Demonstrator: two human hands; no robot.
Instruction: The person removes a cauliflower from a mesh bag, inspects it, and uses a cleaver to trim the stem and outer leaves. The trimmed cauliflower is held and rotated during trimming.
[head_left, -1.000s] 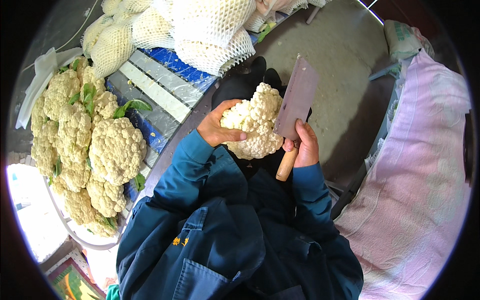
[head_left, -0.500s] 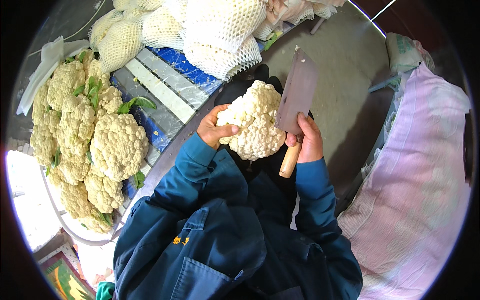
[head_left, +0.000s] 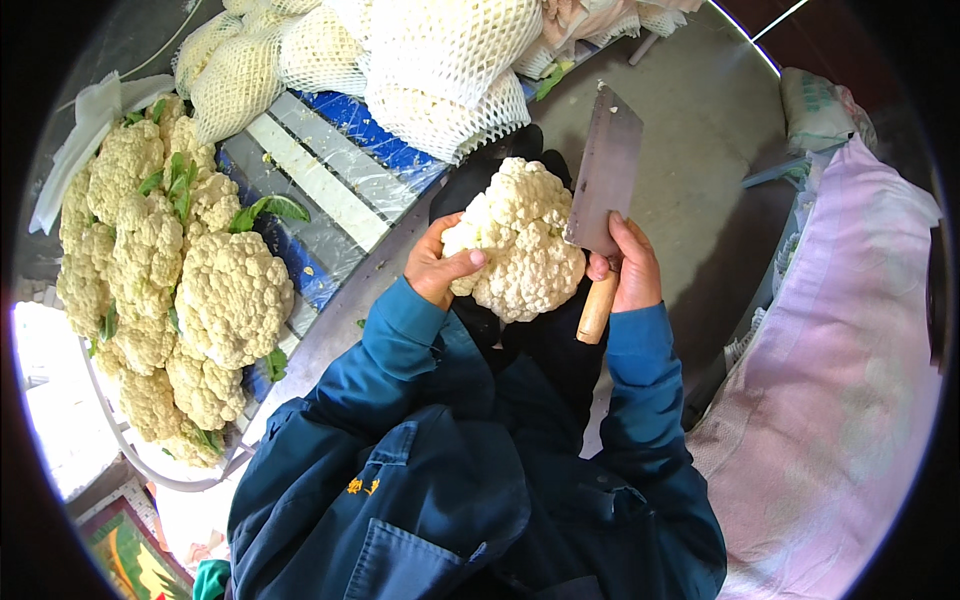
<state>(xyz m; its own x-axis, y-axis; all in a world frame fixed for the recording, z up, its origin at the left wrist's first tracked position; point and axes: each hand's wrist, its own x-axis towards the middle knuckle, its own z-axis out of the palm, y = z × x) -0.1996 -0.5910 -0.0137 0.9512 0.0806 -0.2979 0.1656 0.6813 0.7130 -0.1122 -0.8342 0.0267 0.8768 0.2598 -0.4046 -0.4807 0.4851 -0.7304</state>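
Note:
A pale cauliflower (head_left: 520, 240) is held up in front of me by my left hand (head_left: 440, 262), its thumb lying across the florets and its other fingers hidden behind. My right hand (head_left: 630, 265) grips a cleaver (head_left: 607, 175) where its wooden handle (head_left: 597, 308) meets the blade. The broad grey blade points away from me, upright beside the cauliflower's right side, with small pale bits near its tip. A slight gap seems to lie between blade and florets.
At left, several cauliflowers (head_left: 235, 300) with green leaves are heaped on a round-rimmed stand. Cauliflowers in white foam nets (head_left: 450, 60) lie at the far side of a striped table (head_left: 320, 180). A pink cloth (head_left: 840, 380) covers something long at right; a sack (head_left: 815, 110) stands beyond it.
The cleaver and my right hand have shifted a little to the right, away from the cauliflower. My left hand and the cauliflower have moved slightly right too.

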